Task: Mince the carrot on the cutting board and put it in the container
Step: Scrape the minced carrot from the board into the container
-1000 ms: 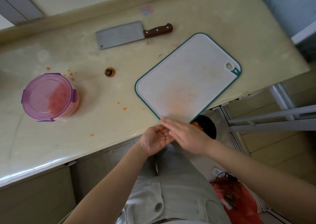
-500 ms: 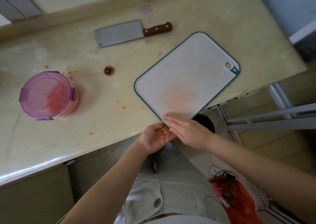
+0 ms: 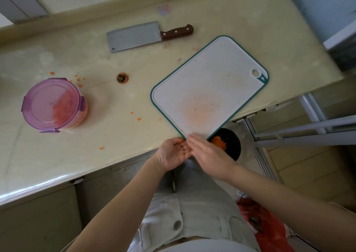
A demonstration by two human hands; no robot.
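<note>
Orange minced carrot (image 3: 64, 111) inside lidded purple container (image 3: 41, 101) (board (image 3: 210, 78) stained orange).

The left hand (image 3: 172, 153) is held palm up and loosely cupped just below the centre of the frame. The right hand (image 3: 211, 152) is laid across its fingertips, fingers straight but blurred, so contact is only probable. Both forearms (image 3: 123, 203) are extended from the lower edge.
</note>
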